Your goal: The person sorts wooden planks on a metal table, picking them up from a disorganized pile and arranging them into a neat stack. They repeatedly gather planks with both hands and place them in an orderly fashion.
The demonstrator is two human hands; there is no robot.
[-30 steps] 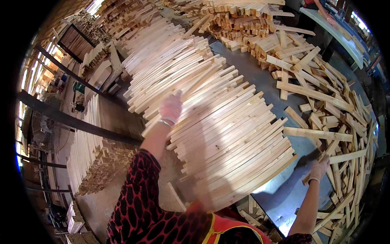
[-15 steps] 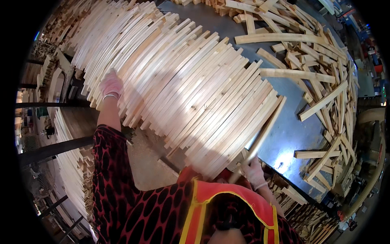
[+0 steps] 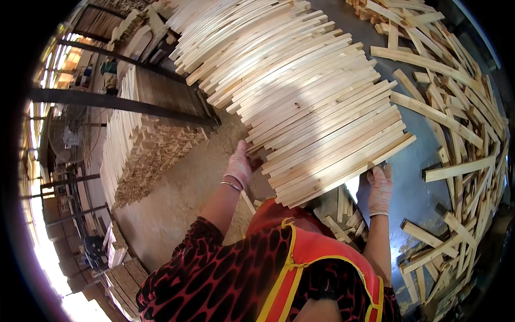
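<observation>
Pale wooden slats (image 3: 322,115) lie side by side in a long row from the upper left toward my body. My right hand (image 3: 380,190), in a light knit glove, is at the outer edge of the nearest slat (image 3: 351,173), its fingertips against the wood. That slat lies along the end of the row. My left hand (image 3: 239,165), gloved too and with a bracelet at the wrist, is beside the near ends of the slats. Its fingers are apart, and I see nothing held in them; the fingertips are partly in shadow.
Loose wood pieces (image 3: 458,126) lie heaped on the grey metal table (image 3: 410,177) to the right. A stack of slats (image 3: 153,147) stands at left, behind a dark metal bar (image 3: 123,104). Sawdust covers the floor (image 3: 166,214). More offcuts (image 3: 343,214) show below the row.
My view has turned. My left hand has come off the far slats to the row's near ends. The slat in my right hand has gone from tilted to lying against the row.
</observation>
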